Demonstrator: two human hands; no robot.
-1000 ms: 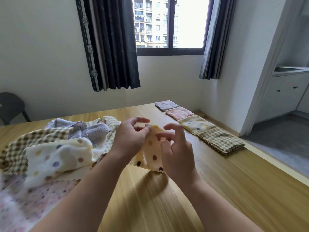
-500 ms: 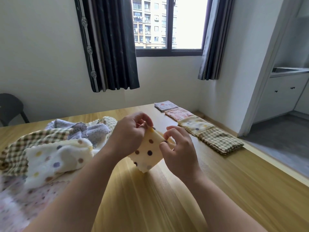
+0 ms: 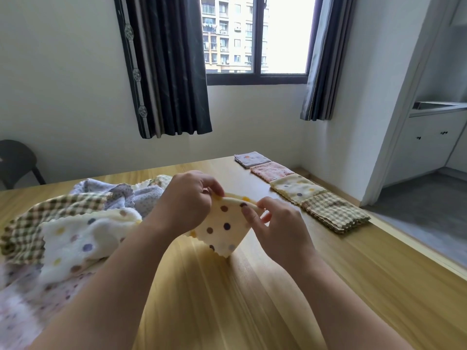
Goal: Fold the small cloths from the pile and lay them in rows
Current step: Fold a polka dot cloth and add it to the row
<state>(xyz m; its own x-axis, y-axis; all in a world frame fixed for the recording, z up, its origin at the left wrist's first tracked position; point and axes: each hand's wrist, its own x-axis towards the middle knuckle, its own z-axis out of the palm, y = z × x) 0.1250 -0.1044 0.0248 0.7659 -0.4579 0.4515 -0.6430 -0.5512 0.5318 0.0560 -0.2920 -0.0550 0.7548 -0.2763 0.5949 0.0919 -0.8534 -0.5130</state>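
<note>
Folding in hand, head view. I hold the yellow dotted cloth (image 3: 222,228) in the air over the desk (image 3: 252,299), between the pile (image 3: 75,223) on my left and the row of folded cloths along the desk's right edge. The left hand (image 3: 187,198) pinches one end of the cloth's upper edge and the right hand (image 3: 278,223) pinches the other. Both sets of fingers (image 3: 265,202) are curled onto the fabric.

Handling, as I judge it: the cloth is light, soft and quite limp. It sags from the held edge into a tapering flap, so it will not keep a crease unless pressed flat. The plush surface should not slip, and nothing about it looks fragile. The best hold is at the corners or along the scalloped hem, pulled taut between two pinches.

Hard to make out:
- Whether the cloth's lowest corner touches the desk or hangs just clear of it.
- Whether the upper edge is a fold — the left hand covers that end.
- The pile's extent, since it is blurred and cut off at the left and lower frame edges.
- The number of layers in the checked stack (image 3: 333,212), and whether the cream dotted cloth (image 3: 297,188), pink cloth (image 3: 271,171) and lilac cloth (image 3: 252,159) are single or stacked.
</note>
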